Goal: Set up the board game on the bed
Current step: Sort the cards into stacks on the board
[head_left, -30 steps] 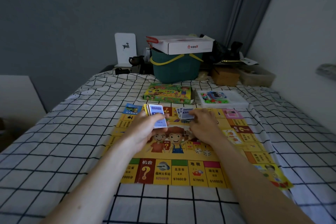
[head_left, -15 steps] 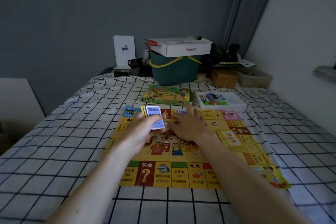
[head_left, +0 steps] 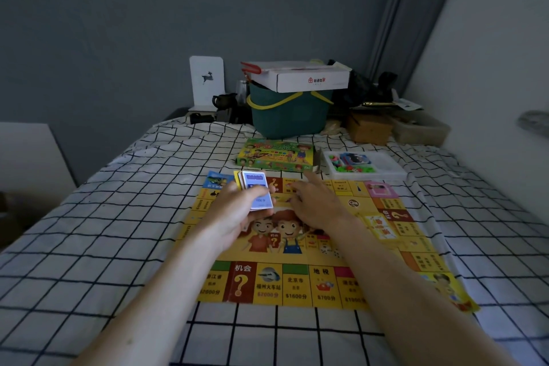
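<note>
the right hand [head_left: 319, 207] hides any cards under it; print on the board [head_left: 297, 285] is blurred.

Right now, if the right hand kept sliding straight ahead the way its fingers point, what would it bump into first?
Probably the green game box lying just past the board's far edge. The right hand points that way, though depth is hard to judge.

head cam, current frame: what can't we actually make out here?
- Head view: whatever lies under the right hand on the yellow paper game board; the hand covers it.
- How many cards are in the blue-faced card stack that the left hand holds: edges blur together.
- Small coloured pieces in the white plastic tray: too small to identify.
- Contents of the dark green plastic basket: the white cardboard box sits on top.
</note>
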